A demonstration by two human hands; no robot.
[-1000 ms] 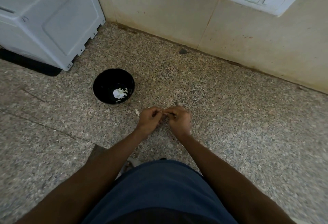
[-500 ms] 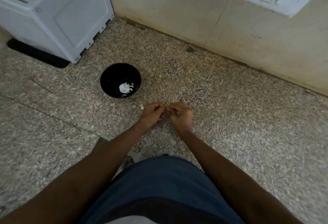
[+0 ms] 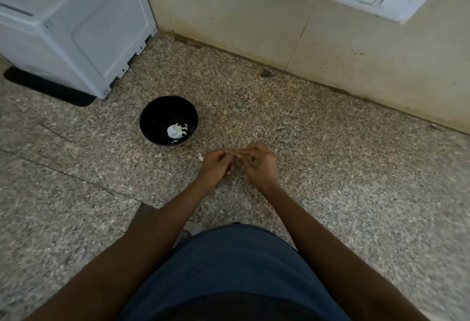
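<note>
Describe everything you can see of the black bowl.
The bowl is small, round and glossy black; its material is unclear. It stands upright on the speckled stone surface, near a corner of the white appliance but apart from it. A few white pieces lie in its bottom, toward the near right. Nothing else touches it: the left hand and right hand, pinching a small piece, work nearer the person.

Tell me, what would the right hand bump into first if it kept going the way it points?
The left hand. The right hand points up and left, and both pinch a small piece, too tiny to name, between them. The black bowl lies beyond, though depth is hard to judge.
</note>
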